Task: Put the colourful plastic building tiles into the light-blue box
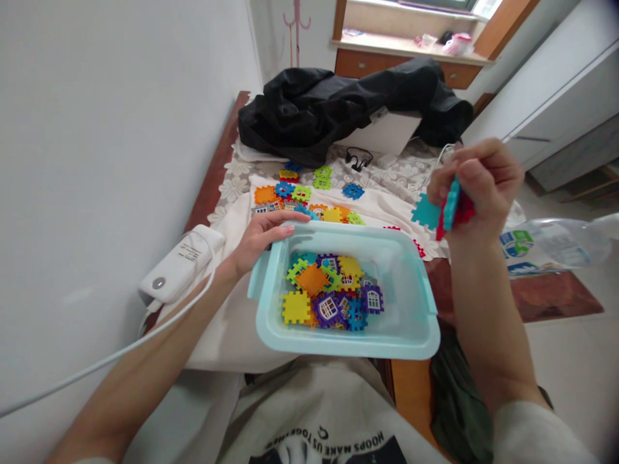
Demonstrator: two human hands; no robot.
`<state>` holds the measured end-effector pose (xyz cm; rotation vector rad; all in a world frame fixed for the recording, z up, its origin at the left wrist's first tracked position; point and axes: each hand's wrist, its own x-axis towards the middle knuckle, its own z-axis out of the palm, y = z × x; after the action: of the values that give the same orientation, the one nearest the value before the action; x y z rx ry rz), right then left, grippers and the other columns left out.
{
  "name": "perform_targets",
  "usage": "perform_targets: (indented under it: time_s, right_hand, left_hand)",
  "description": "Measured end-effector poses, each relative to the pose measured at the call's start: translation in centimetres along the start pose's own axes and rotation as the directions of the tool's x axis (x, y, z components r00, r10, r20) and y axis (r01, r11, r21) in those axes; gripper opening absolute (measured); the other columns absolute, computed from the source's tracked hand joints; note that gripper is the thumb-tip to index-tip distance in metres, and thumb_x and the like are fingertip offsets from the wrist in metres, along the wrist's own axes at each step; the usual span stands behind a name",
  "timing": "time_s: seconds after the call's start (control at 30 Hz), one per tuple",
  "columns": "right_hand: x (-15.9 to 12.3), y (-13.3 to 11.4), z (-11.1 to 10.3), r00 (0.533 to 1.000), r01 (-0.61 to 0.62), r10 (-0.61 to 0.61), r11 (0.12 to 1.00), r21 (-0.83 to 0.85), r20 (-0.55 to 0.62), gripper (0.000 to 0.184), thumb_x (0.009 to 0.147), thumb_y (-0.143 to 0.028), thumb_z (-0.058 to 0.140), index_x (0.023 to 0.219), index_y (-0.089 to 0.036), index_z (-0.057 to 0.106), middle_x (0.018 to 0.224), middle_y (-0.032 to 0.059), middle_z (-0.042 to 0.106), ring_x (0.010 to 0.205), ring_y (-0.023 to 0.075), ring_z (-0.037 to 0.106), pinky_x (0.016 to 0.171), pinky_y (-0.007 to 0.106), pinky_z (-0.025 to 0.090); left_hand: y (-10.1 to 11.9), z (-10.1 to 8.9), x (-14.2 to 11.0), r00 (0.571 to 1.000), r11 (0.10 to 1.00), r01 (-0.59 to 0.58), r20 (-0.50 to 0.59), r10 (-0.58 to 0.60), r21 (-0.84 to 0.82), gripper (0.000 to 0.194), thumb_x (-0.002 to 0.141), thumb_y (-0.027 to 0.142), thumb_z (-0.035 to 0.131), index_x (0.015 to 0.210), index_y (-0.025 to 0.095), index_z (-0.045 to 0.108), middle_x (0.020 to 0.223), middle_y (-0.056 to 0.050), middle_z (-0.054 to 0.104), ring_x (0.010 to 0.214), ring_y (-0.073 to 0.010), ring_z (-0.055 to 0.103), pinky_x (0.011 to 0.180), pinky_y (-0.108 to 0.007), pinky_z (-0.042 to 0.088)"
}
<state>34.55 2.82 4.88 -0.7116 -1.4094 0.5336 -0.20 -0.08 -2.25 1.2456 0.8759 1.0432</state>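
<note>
Pale blue plastic forms the tub [338,346] at the centre of the frame, with a pile of blocks [312,279] inside, mostly toward its left. The work looks partway: loose blocks [333,214] lie outside on the cloth [382,205] above the tub, a few red ones near its upper-right corner. The left hand [264,233] grips the tub's upper-left corner, thumb over the rim. The right hand [483,177], right of centre, pinches teal and red blocks [452,205], apart from the tub.

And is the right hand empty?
No, the right hand is closed around a teal piece and a red piece.
</note>
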Motion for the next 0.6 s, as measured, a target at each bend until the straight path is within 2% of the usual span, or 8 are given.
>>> perform_targets:
  time_s: [0.1, 0.17, 0.23, 0.3, 0.37, 0.47, 0.53, 0.6]
  right_hand:
    - [-0.6, -3.8, 2.6, 0.959, -0.004, -0.006, 0.999, 0.037, 0.283, 0.044, 0.101, -0.070, 0.077, 0.085, -0.030, 0.076, 0.072, 0.0015, 0.065, 0.060, 0.0182, 0.056, 0.054, 0.036, 0.041]
    - [-1.0, -5.3, 3.9, 0.858, -0.062, 0.022, 0.996, 0.062, 0.514, 0.049, 0.110, -0.072, 0.063, 0.095, -0.029, 0.080, 0.084, 0.0035, 0.072, 0.073, 0.0195, 0.068, 0.066, 0.037, 0.053]
    - [-1.1, -5.4, 4.3, 0.766, -0.083, 0.036, 0.996, 0.044, 0.641, 0.055, 0.111, -0.075, 0.057, 0.101, -0.028, 0.082, 0.098, 0.0059, 0.078, 0.092, 0.0229, 0.076, 0.087, 0.043, 0.062]
    - [-1.0, -4.3, 3.5, 0.792, -0.049, 0.036, 0.999, 0.004, 0.609, 0.061, 0.108, -0.082, 0.056, 0.096, -0.029, 0.083, 0.102, 0.0073, 0.079, 0.101, 0.0266, 0.078, 0.098, 0.049, 0.064]
    - [-1.3, -2.2, 1.8, 0.889, -0.012, 0.024, 1.000, -0.027, 0.457, 0.064, 0.106, -0.085, 0.056, 0.089, -0.029, 0.082, 0.095, 0.0074, 0.078, 0.096, 0.0275, 0.078, 0.094, 0.050, 0.066]
    - [-2.9, 1.3, -1.3, 0.972, -0.019, 0.035, 0.997, -0.072, 0.232, 0.051, 0.112, -0.069, 0.059, 0.090, -0.030, 0.082, 0.092, 0.0064, 0.078, 0.091, 0.0259, 0.077, 0.090, 0.048, 0.065]
    - [-5.0, 3.0, -3.3, 0.968, -0.126, 0.163, 0.973, -0.192, 0.192, 0.035, 0.114, -0.055, 0.060, 0.107, -0.031, 0.085, 0.107, 0.0061, 0.082, 0.102, 0.0262, 0.078, 0.095, 0.048, 0.065]
    - [-7.7, 4.0, -4.8, 0.935, -0.170, 0.267, 0.916, -0.364, 0.234, 0.032, 0.114, -0.051, 0.059, 0.123, -0.032, 0.083, 0.136, 0.0082, 0.080, 0.134, 0.0307, 0.073, 0.119, 0.055, 0.058]
  left_hand:
    - [0.0, -0.1, 0.1, 1.000, 1.000, -0.003, 0.007, 0.003, 0.023, 0.037, 0.083, 0.044, 0.093, 0.112, 0.022, 0.093, 0.110, -0.010, 0.088, 0.085, -0.0213, 0.078, 0.069, -0.027, 0.061]
    - [0.1, -0.1, 0.1, 1.000, 1.000, 0.001, -0.007, 0.000, 0.031, 0.039, 0.083, 0.045, 0.093, 0.113, 0.022, 0.093, 0.112, -0.011, 0.088, 0.089, -0.0237, 0.080, 0.073, -0.029, 0.063]
    - [0.1, -0.1, 0.1, 1.000, 0.999, 0.000, -0.019, 0.001, 0.039, 0.039, 0.083, 0.045, 0.093, 0.113, 0.021, 0.093, 0.113, -0.011, 0.088, 0.093, -0.0247, 0.081, 0.077, -0.030, 0.064]
    - [0.1, -0.1, 0.1, 1.000, 0.999, -0.002, -0.019, 0.003, 0.038, 0.038, 0.082, 0.045, 0.094, 0.112, 0.021, 0.093, 0.114, -0.010, 0.088, 0.094, -0.0243, 0.081, 0.080, -0.029, 0.063]
    - [0.1, -0.1, 0.1, 1.000, 1.000, 0.002, -0.007, -0.001, 0.022, 0.037, 0.081, 0.044, 0.094, 0.111, 0.022, 0.093, 0.109, -0.009, 0.088, 0.094, -0.0242, 0.080, 0.081, -0.029, 0.063]
    - [0.1, -0.2, 0.2, 1.000, 1.000, 0.010, 0.006, -0.010, 0.017, 0.037, 0.081, 0.044, 0.094, 0.110, 0.021, 0.093, 0.098, -0.009, 0.087, 0.095, -0.0263, 0.080, 0.083, -0.032, 0.063]
    - [0.0, -0.2, 0.3, 1.000, 1.000, 0.005, 0.007, -0.005, 0.024, 0.037, 0.082, 0.044, 0.093, 0.110, 0.021, 0.093, 0.096, -0.009, 0.087, 0.096, -0.0273, 0.081, 0.084, -0.033, 0.064]
    - [-0.2, -0.3, 0.3, 1.000, 1.000, -0.007, 0.010, 0.007, 0.019, 0.037, 0.083, 0.044, 0.092, 0.112, 0.021, 0.093, 0.100, -0.009, 0.087, 0.098, -0.0268, 0.081, 0.086, -0.033, 0.064]
